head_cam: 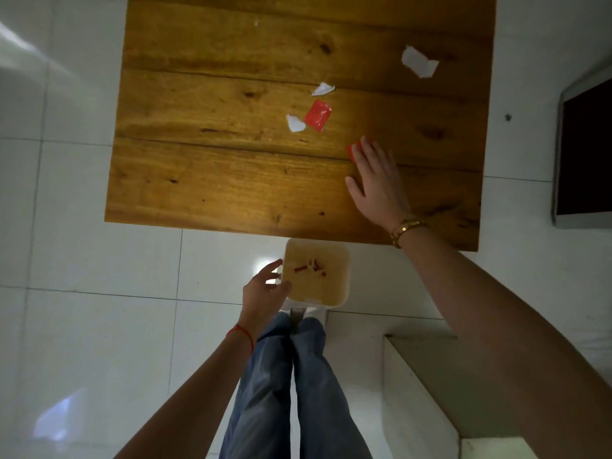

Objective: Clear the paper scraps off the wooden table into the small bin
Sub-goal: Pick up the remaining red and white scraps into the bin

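Wooden table (231, 180): red scrap (351, 150) under right hand (376, 180) fingertips (flat).

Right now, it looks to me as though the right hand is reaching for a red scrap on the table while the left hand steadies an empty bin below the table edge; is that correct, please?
Not quite: the bin is not empty. The head view shows red and white scraps already inside it. The rest holds: the right hand reaches a red scrap on the table, and the left hand is at the bin's rim.

red scrap (351, 152) half hidden under right hand (376, 182), table (231, 180) far edge cropped
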The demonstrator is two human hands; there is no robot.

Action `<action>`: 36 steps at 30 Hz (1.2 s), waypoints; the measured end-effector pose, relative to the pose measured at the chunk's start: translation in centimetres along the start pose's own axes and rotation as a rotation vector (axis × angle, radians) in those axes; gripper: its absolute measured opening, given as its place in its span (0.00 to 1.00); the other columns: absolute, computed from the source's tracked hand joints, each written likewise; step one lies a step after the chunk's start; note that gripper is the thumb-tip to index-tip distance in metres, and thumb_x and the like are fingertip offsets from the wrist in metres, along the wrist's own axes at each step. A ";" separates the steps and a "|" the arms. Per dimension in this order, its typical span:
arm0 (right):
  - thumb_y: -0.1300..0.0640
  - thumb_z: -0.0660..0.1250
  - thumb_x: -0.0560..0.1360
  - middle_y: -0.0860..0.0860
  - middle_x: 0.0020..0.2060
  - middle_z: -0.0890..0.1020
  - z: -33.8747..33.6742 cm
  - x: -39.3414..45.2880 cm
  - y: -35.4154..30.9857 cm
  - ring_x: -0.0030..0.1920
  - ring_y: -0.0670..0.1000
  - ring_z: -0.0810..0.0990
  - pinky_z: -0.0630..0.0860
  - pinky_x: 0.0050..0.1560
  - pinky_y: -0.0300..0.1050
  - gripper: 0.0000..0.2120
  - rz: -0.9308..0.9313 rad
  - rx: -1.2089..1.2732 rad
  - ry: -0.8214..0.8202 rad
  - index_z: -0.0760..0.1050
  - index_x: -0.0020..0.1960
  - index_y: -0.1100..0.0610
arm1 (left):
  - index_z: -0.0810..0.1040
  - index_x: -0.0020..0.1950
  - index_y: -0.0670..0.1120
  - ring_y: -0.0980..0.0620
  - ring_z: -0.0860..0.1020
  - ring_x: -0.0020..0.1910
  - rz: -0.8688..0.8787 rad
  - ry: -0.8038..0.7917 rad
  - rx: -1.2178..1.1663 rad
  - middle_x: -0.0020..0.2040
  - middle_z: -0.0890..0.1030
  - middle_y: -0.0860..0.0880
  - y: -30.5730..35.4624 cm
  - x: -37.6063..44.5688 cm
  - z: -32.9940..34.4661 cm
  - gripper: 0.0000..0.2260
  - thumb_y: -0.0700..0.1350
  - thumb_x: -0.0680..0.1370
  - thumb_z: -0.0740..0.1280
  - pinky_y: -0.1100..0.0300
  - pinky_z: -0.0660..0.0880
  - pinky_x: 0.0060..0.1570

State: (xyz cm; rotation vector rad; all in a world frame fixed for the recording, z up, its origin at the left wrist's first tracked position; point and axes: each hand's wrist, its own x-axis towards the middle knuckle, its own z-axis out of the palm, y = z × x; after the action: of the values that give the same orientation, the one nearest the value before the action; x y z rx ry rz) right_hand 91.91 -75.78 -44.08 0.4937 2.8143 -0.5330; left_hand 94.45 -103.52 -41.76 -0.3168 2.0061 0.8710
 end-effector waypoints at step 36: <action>0.46 0.53 0.82 0.52 0.79 0.48 -3.2 8.6 -4.8 0.78 0.56 0.45 0.48 0.76 0.57 0.28 -0.015 0.069 -0.006 0.49 0.79 0.50 | 0.73 0.69 0.50 0.47 0.79 0.54 -0.060 -0.001 -0.175 0.61 0.80 0.45 0.3 0.6 -2.7 0.22 0.48 0.75 0.69 0.47 0.76 0.61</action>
State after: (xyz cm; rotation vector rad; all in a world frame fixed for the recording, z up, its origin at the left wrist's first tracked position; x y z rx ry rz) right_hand 81.76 -76.26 -42.13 0.4832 2.8038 -0.6357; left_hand 92.25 -105.09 -41.19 -0.4727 1.9126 1.0108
